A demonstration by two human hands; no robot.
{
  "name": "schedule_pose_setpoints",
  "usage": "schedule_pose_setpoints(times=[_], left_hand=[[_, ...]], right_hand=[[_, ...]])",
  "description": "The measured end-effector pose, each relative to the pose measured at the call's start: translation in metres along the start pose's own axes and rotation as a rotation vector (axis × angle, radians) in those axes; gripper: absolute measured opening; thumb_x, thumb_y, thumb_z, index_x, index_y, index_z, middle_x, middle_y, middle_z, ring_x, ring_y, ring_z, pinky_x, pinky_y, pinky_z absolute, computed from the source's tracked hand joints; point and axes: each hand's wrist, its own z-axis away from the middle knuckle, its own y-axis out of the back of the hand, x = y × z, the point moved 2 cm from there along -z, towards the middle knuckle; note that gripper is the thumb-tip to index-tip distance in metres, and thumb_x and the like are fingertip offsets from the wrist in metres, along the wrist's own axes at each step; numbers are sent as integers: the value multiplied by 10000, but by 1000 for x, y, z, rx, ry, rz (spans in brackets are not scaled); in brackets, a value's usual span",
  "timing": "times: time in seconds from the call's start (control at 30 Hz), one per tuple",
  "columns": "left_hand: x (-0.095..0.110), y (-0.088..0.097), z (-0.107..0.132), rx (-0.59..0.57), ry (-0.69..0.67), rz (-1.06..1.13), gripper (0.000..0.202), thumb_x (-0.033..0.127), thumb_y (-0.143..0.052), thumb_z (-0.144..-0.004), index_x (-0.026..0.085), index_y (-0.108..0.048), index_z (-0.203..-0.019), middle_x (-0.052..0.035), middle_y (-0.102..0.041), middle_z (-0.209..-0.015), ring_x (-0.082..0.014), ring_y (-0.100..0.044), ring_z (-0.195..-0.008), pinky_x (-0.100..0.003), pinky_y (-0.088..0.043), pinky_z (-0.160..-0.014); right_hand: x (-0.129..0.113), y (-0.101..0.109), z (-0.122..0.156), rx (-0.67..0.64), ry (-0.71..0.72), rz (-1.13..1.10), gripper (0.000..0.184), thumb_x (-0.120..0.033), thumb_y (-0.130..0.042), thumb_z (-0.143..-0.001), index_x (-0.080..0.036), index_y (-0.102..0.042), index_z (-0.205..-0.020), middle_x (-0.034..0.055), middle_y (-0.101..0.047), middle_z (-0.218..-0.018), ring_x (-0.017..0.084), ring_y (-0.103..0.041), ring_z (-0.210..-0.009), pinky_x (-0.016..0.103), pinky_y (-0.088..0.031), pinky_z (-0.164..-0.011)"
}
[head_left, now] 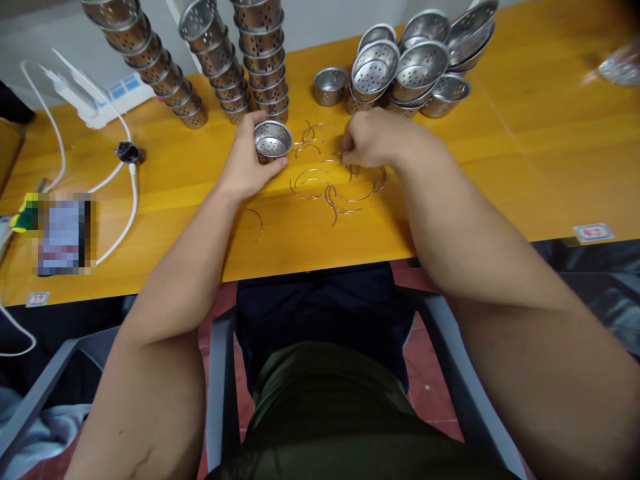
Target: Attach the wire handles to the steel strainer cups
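Observation:
My left hand (253,163) curls around a small perforated metal cup (273,141), with the thumb at its near side and the fingers behind it. The cup's open mouth faces up. To its right, my right hand (363,139) is closed with the fingertips low over several thin curved wires (330,193) scattered on the table. Whatever sits between those fingertips is too small or hidden to make out. A smaller cluster of wires (309,139) lies just right of the cup. One single curved wire (259,225) rests nearer to me, beside my left forearm.
Tall stacks of perforated cups (263,63) stand along the back left. More cups (415,67) are heaped at the back right, near a lone cup (330,87). A phone (65,233), white cables (134,213) and a power strip (100,107) occupy the table's left side.

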Motion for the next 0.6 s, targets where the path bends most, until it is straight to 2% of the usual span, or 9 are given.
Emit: schedule_pose_setpoints(times=[0.17, 0.23, 0.3, 0.37, 0.5, 0.6], left_hand=[[-1, -2, 0, -24, 41, 46, 1010, 535, -1069, -789, 559, -612, -1689, -45, -744, -1687, -501, -728, -1488, -877, -561, -1288], [3, -3, -1, -41, 65, 79, 975, 506, -1074, -786, 572, -634, -1654, -28, -757, -1654, -507, -729, -1486, -895, -540, -1324], [10, -3, -2, -36, 86, 92, 991, 505, -1097, -778, 533, -638, -1656, -50, -753, -1670, -521, -720, -1521, -885, -522, -1370], [21, -3, -4, -10, 94, 90, 1058, 533, -1139, -776, 484, -612, -1692, -84, -722, -1741, -528, -686, -1608, -844, -511, -1427], [42, -1, -10, 32, 78, 70, 1179, 677, -1203, -795, 456, -536, -1741, -119, -658, -1820, -528, -594, -1749, -784, -486, -1500], [55, 0, -12, 47, 69, 63, 1127, 847, -1185, -805, 459, -576, -1670, -103, -694, -1755, -518, -621, -1704, -789, -487, -1488]], right_hand=[[1, 9, 3, -79, -63, 76, 543, 43, -1014, -826, -286, -602, -697, -30, -510, -589, 288, -703, -743, 451, -618, -819], [-4, 6, 0, -80, -86, 85, 663, 17, -1103, -785, -301, -530, -678, -49, -440, -564, 311, -726, -792, 468, -633, -858], [-7, 3, -3, -61, -97, 53, 774, -64, -1189, -762, -315, -462, -673, -48, -421, -578, 336, -742, -881, 505, -651, -939], [-7, 1, -2, -28, -68, -18, 761, -119, -1167, -828, -321, -449, -680, -16, -493, -627, 334, -718, -930, 525, -640, -989], [-4, 10, 6, 180, 47, -322, 492, -52, -938, -935, -320, -560, -772, 29, -723, -834, 279, -643, -891, 456, -584, -936], [-4, 17, 8, 351, 75, -609, 430, 31, -798, -911, -321, -562, -840, 0, -713, -895, 223, -581, -837, 388, -550, -868]])
